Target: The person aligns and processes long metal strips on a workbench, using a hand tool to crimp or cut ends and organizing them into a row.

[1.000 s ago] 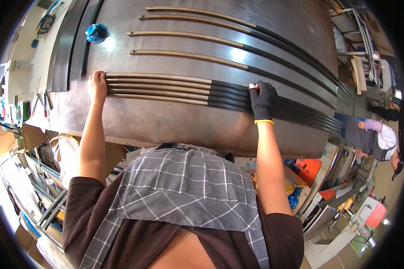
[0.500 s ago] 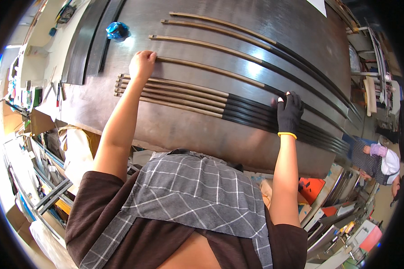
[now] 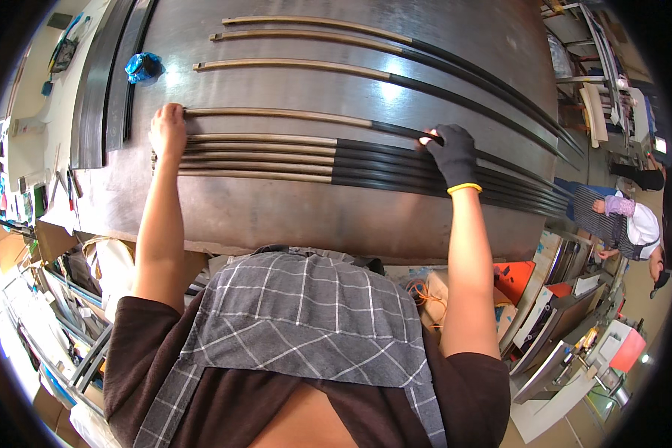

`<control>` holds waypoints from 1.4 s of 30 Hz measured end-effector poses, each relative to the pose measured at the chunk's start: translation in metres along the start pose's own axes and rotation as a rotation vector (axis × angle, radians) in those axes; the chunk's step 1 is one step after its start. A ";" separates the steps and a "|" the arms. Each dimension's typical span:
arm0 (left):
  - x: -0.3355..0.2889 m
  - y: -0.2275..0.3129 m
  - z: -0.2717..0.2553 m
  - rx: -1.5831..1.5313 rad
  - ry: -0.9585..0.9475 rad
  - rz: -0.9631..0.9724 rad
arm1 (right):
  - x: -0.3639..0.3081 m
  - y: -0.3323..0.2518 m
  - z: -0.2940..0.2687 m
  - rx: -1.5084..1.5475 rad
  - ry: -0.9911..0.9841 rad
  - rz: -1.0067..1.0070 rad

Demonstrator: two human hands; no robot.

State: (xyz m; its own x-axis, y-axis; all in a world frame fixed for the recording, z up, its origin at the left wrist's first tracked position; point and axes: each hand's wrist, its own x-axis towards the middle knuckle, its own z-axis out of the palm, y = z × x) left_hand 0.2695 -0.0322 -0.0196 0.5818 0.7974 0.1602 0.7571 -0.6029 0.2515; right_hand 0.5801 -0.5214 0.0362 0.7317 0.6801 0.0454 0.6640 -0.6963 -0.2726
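A long thin strip (image 3: 276, 113), bronze-brown on the left and black on the right, lies across the metal table. My bare left hand (image 3: 169, 134) pinches its left end. Farther along, on the black part, my right hand (image 3: 453, 155) in a black glove with a yellow cuff curls its fingers around it; bare fingertips poke out. Just nearer than this strip, a bundle of several matching strips (image 3: 261, 160) lies side by side, their left ends partly behind my left wrist. Beyond it, a single strip (image 3: 291, 67) and two more strips (image 3: 313, 28) lie apart from one another.
Wide dark bars (image 3: 97, 97) lie at the table's left side, with a blue-wrapped roll (image 3: 142, 67) to their right. The metal table's near edge (image 3: 313, 257) runs close to my apron. A person (image 3: 635, 224) in a striped apron is at the far right.
The view has shifted, so the table's contents sit farther left. The held strip has come closer to the bundle, and my right hand has closed around it.
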 end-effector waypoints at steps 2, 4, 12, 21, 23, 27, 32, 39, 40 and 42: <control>0.016 -0.030 0.001 0.033 -0.022 -0.016 | 0.005 -0.019 0.011 0.060 0.011 0.013; 0.023 -0.052 0.002 0.036 -0.050 -0.047 | 0.005 -0.032 0.020 0.139 0.037 0.015; 0.006 -0.091 0.006 -0.016 -0.028 0.043 | -0.013 -0.052 0.030 0.166 0.104 0.044; 0.015 -0.041 -0.020 -0.077 0.120 0.025 | -0.006 -0.039 0.028 0.019 0.204 -0.047; 0.038 -0.009 -0.017 -0.178 0.052 0.100 | 0.025 -0.033 0.017 -0.130 0.330 -0.082; 0.082 0.037 0.010 -0.336 -0.080 0.043 | 0.071 -0.010 0.028 -0.437 0.294 -0.022; 0.083 0.072 0.002 -0.164 -0.195 -0.201 | 0.050 -0.007 0.034 -0.268 0.255 0.073; 0.054 0.044 0.027 -0.158 0.026 -0.063 | 0.050 0.029 0.019 -0.103 0.165 0.086; 0.051 0.047 0.028 -0.095 0.036 -0.019 | 0.050 0.037 0.020 -0.089 0.132 0.098; 0.053 0.036 0.032 -0.043 0.063 0.004 | 0.056 0.029 0.013 -0.044 0.057 0.153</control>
State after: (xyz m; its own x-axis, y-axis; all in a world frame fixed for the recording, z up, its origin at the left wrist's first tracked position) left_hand 0.3372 -0.0122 -0.0325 0.5635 0.7961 0.2209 0.7407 -0.6052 0.2917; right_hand 0.6383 -0.5007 0.0178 0.8315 0.5520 0.0616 0.5494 -0.8009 -0.2383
